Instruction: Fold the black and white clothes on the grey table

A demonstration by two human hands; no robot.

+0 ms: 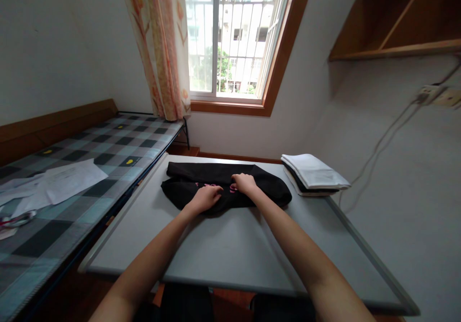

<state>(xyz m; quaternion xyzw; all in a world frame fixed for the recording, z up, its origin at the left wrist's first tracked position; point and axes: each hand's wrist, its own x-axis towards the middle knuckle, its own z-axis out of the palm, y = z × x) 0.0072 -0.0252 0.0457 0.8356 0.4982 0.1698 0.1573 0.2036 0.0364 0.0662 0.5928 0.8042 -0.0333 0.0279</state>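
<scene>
A black garment (266, 187) with pink lettering lies folded into a long strip across the white table (230, 245). My left hand (206, 198) rests on its near side left of the middle, fingers curled onto the fabric beside the lettering. Just to the right, my right hand (245, 184) pinches the cloth near the end of the lettering. Most of the fingertips are hidden against the dark fabric. The garment's left end shows two layers that part slightly, and its right end is rounded.
A stack of folded cloths (313, 173), white on top with black below, sits at the table's back right edge. On the left is a bed with a checked mattress (144, 144) and loose papers (72, 183). A wooden shelf (396, 48) hangs at upper right.
</scene>
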